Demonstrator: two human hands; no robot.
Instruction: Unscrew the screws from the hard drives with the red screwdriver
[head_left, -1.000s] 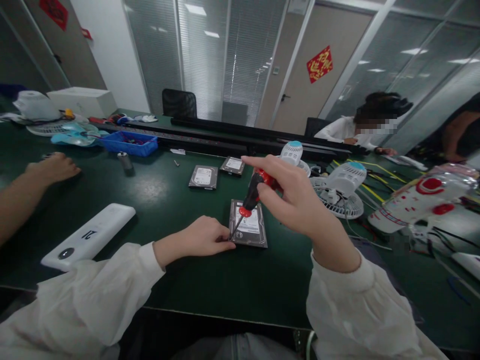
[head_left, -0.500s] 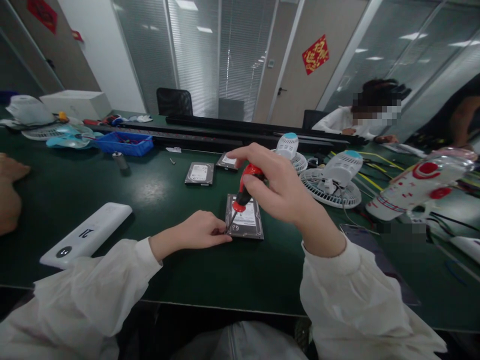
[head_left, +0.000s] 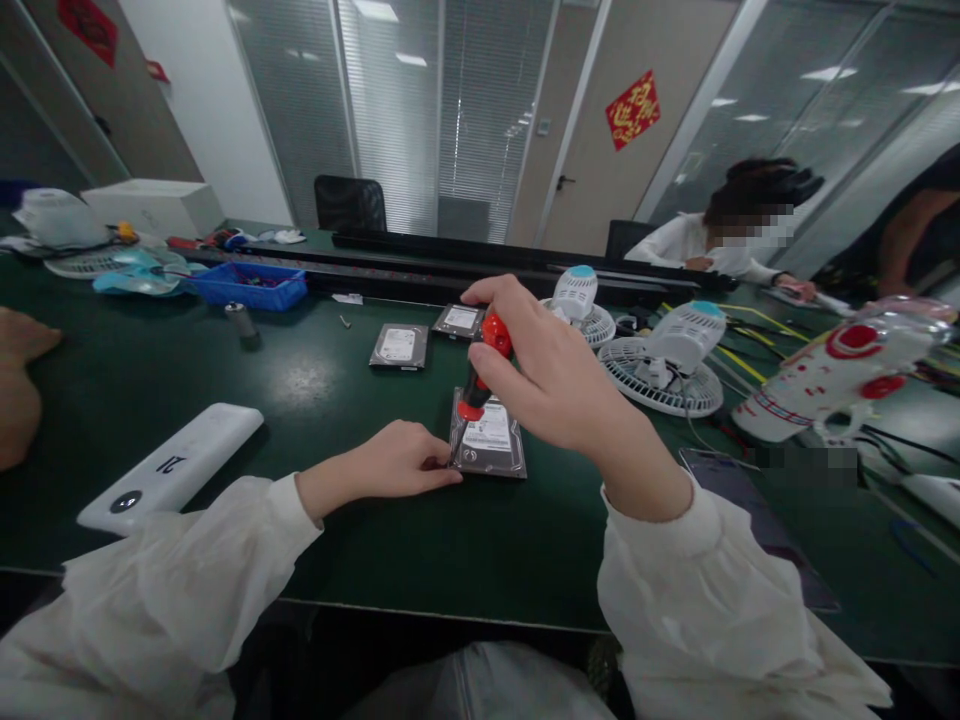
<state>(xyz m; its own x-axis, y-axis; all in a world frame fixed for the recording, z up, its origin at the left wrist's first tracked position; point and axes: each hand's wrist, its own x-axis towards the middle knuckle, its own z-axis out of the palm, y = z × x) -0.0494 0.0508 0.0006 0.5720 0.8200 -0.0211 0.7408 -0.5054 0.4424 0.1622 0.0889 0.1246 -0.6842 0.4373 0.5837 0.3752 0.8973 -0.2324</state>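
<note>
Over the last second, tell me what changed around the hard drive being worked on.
The right hand has tipped the red-and-black screwdriver more upright, fingers curled tighter round the handle; its tip stays at the near-left corner of the hard drive. The left hand stays braced at that corner. The drive and the two spare hard drives behind have not moved on the green table.

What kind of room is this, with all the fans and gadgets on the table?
Probably an office workroom for taking electronics apart or fixing them. A long green table holds hard drives, small white fans and a blue parts bin, with glass partitions behind.
</note>
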